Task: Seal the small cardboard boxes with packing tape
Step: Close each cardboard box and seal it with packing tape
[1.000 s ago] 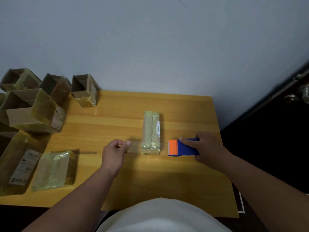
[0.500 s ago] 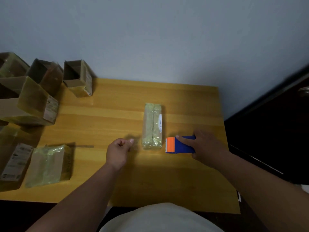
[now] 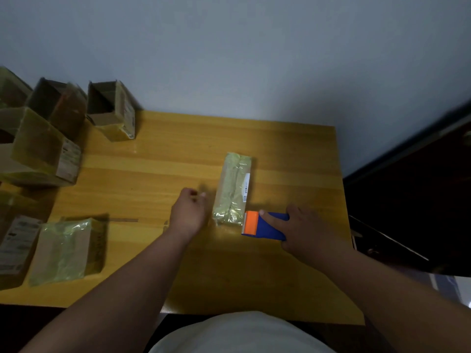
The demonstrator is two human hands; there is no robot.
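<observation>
A narrow cardboard box (image 3: 233,188) wrapped in yellowish tape lies lengthwise at the middle of the wooden table (image 3: 158,164). Just to its near right, my right hand (image 3: 309,231) grips a blue and orange tape dispenser (image 3: 262,224) that rests on the table, my index finger stretched along its top. My left hand (image 3: 188,212) hovers a little left of the box with its fingers curled; it does not touch the box, and I see nothing in it.
Several open cardboard boxes (image 3: 112,110) are stacked at the table's far left. A taped box (image 3: 67,250) lies at the near left, another (image 3: 15,243) beside it at the edge. A dark door (image 3: 418,200) stands to the right.
The view has drifted a little. My left hand has moved slightly nearer the narrow box. The right hand and the dispenser stay by the box's near end.
</observation>
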